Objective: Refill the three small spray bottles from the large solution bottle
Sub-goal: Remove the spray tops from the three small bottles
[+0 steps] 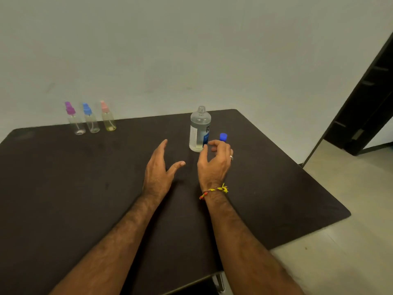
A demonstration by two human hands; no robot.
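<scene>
At the far left edge of the dark bench [63,188], close to the pale wall [191,50], three small spray bottles stand upright in a row, near one another but apart. The leftmost is the purple-capped spray bottle [74,120], clear and almost without liquid; next to it stands the blue-capped spray bottle [91,119], also clear with its dip tube visible; third is the pink-capped spray bottle [108,118], which holds a yellowish liquid in its lower part. Well to the right of them, over the middle of the bench, the left hand [158,169] hovers with fingers straight and close together, thumb spread to the side, holding nothing. Just beyond and to the right stands the large solution bottle [199,129], upright, uncapped, with clear liquid and a white and blue label. The right hand [214,162] sits in front of its base with fingers loosely curled; whether the fingertips touch the bottle cannot be told, and it grips nothing that shows. It wears a ring [231,157] and a yellow and red thread bracelet [213,190] at the wrist. Just behind its fingers, beside the large bottle, a blue cap [223,137] stands on the bench. At far right is a dark door frame [365,99] above a light floor [340,252].
</scene>
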